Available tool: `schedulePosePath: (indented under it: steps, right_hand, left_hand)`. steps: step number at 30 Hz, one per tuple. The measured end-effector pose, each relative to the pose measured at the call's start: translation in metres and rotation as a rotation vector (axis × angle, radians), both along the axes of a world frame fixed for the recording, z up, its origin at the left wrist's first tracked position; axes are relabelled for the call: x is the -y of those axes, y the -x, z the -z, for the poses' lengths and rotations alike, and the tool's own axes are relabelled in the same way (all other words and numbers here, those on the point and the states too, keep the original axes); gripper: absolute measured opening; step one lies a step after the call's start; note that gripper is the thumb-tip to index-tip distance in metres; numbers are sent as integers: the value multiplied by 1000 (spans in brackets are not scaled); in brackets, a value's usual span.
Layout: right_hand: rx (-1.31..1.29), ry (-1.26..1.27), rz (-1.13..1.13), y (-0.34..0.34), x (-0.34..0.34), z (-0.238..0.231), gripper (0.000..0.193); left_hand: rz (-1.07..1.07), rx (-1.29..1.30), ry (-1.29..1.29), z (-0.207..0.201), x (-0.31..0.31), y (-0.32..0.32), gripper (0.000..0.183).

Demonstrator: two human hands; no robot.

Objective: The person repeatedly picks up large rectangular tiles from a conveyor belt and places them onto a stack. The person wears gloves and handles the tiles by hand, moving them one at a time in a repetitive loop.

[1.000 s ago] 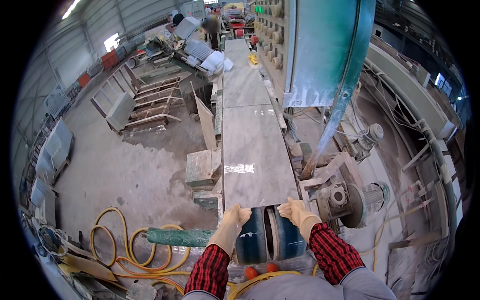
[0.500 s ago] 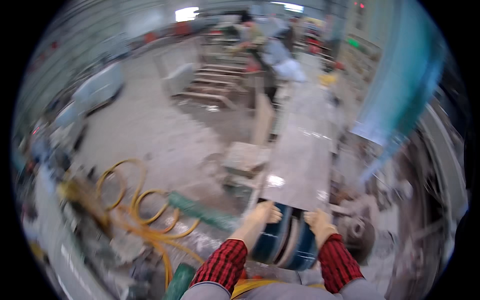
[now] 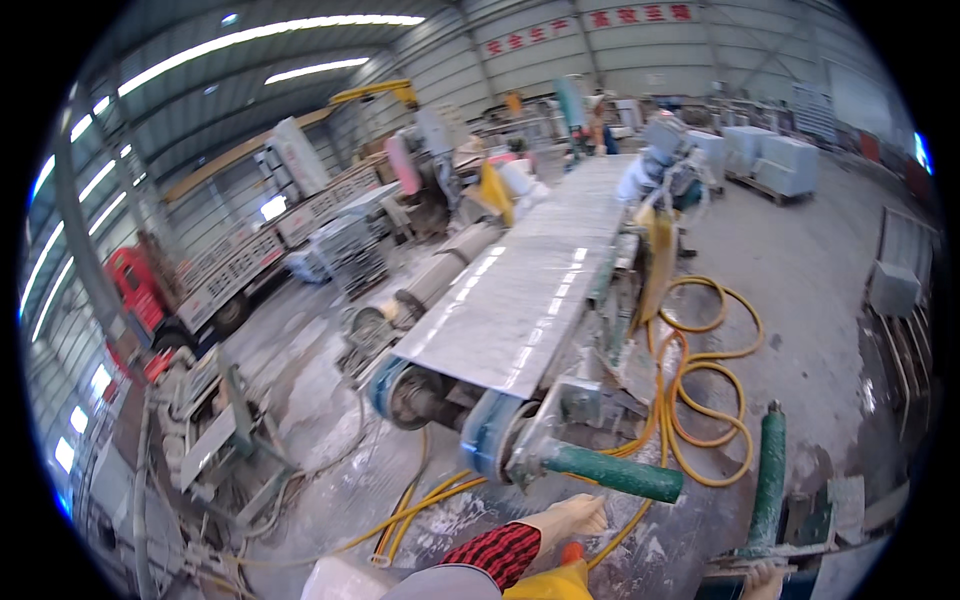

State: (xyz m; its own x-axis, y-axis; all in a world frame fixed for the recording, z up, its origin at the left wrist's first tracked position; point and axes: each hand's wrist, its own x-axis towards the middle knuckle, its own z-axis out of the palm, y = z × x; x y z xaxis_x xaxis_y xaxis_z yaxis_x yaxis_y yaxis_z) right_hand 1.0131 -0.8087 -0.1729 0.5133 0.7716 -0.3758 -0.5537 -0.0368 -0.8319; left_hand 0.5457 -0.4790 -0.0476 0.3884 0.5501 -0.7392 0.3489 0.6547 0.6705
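Observation:
A long, wet grey slab (image 3: 520, 270) lies on a machine with blue belts around rollers (image 3: 490, 435), its near end resting above them. My left hand (image 3: 578, 515), in a pale glove below a red and black checked cuff, hangs over the wet floor in front of the belts. It is apart from the slab, its fingers loosely bent with nothing seen in them. At the lower right edge, my right hand (image 3: 763, 580) shows only in part, close to a metal frame below an upright green roller (image 3: 770, 475). Whether it touches the frame is unclear.
A green roller (image 3: 620, 473) sticks out rightward from the machine's near end. Yellow hoses (image 3: 700, 370) lie coiled on the floor to the right and trail below the machine. A rusty metal stand (image 3: 215, 440) is at left. Farther off are a red truck (image 3: 140, 290) and pale blocks (image 3: 770, 160).
The view has swung round to the left. Both my hands have come away from the near end of the slab; the right one is now far right at the lower edge.

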Motion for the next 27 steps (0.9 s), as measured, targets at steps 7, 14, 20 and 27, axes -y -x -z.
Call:
schedulePosePath:
  steps: [7, 14, 20, 27]
  right_hand:
    - [-185, -136, -237, 246, -223, -164, 54]
    - [-59, 56, -518, 390, -300, -195, 57]
    - [-70, 143, -678, 498, -371, -191, 53]
    - [-19, 162, -859, 614, -435, -185, 53]
  left_hand:
    - [-44, -55, -87, 41, 24, 103, 48]
    - [24, -23, -178, 12, 11, 194, 52]
    - [-433, 119, -140, 67, -25, 321, 44]
    - [-668, -31, -158, 59, -43, 452, 44]
